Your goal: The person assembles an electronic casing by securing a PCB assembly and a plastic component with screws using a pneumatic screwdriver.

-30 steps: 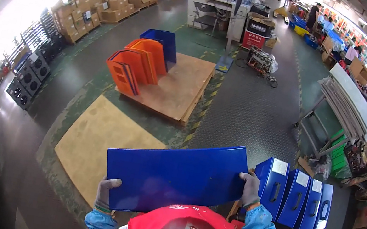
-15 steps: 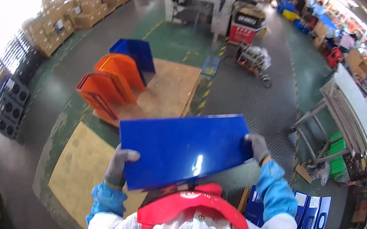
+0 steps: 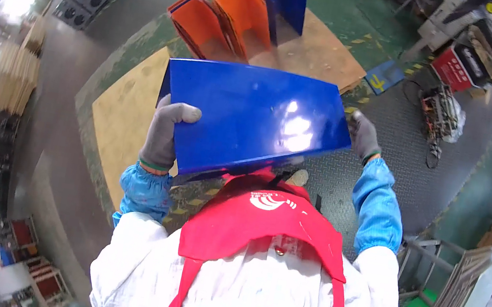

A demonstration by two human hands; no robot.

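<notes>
In front of my red apron I carry a glossy blue bent panel (image 3: 246, 114) with a folded edge, its wide face turned up. My left hand (image 3: 166, 130), in a grey glove, grips its left end with the thumb over the face. At the opposite end my gloved right hand (image 3: 364, 136) holds the short edge; its fingertips are partly hidden behind the panel. Beyond stand nested orange bent panels (image 3: 240, 13) and, beside them, blue bent panels (image 3: 281, 0), on a brown board.
The brown board (image 3: 329, 47) lies on the floor, with a paler board (image 3: 127, 107) nearer on the left. At right sit a red-and-black box (image 3: 459, 67) and a metal mechanism (image 3: 440, 113). A rack of flat sheets (image 3: 462, 300) stands at lower right.
My view has swung left, toward the orange and blue stacks, which now appear just beyond the panel. Both hands still hold the blue panel, which has tilted and sits more level across the view.
</notes>
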